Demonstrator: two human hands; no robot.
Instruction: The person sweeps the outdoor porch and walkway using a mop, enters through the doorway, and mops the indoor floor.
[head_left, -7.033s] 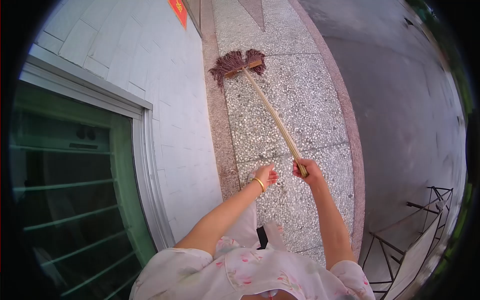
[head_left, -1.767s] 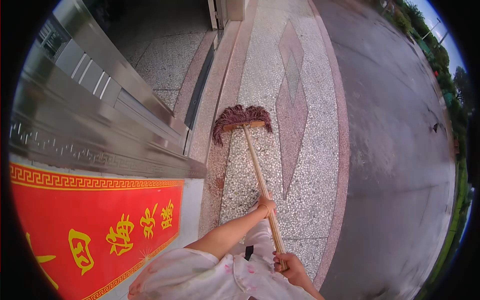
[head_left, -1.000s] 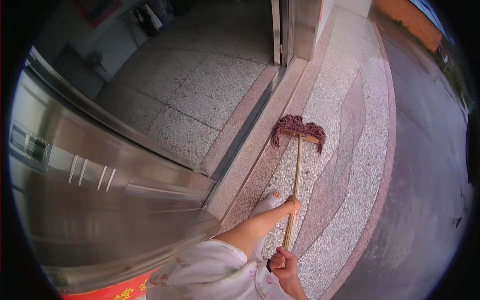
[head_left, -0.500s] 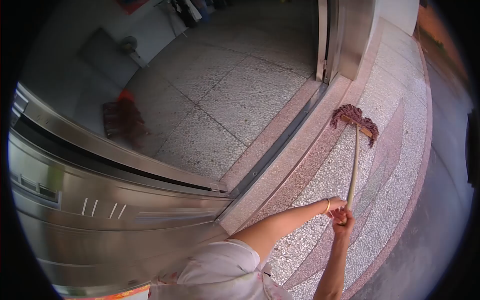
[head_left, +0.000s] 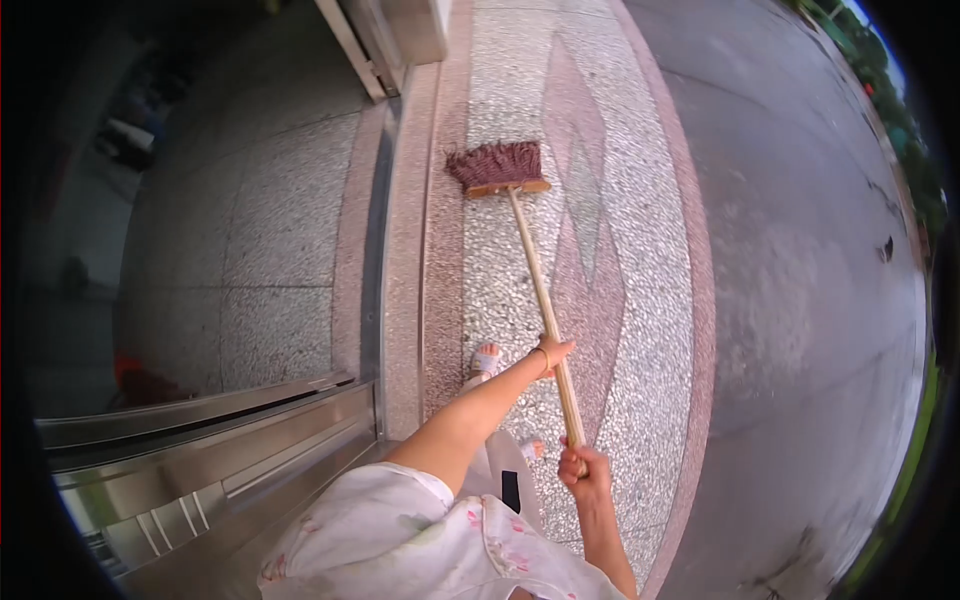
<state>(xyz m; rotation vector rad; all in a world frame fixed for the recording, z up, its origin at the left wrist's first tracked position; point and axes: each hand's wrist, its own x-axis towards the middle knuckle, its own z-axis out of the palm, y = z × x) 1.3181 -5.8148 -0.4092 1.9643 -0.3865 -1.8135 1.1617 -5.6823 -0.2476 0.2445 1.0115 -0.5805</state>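
A mop (head_left: 503, 168) with dark reddish-purple strands on a wooden head lies on the speckled terrazzo floor ahead. Its pale wooden handle (head_left: 535, 265) slants back towards me. Partway along it, my left hand (head_left: 553, 354), with a gold bangle at the wrist, is closed around the handle. Lower down, at the handle's near end, my right hand (head_left: 586, 470) grips it with curled fingers. The strands fan out flat on the far side of the head.
On the left runs a metal door track (head_left: 375, 260) beside a stainless steel door (head_left: 220, 460). My sandalled foot (head_left: 486, 358) stands near the handle. Right of the curved pink floor edge (head_left: 697, 250) lies grey pavement (head_left: 790, 300).
My view has turned to the right. The mop has swung round so its strands spread away from me, and my hands are farther apart along the handle than before.
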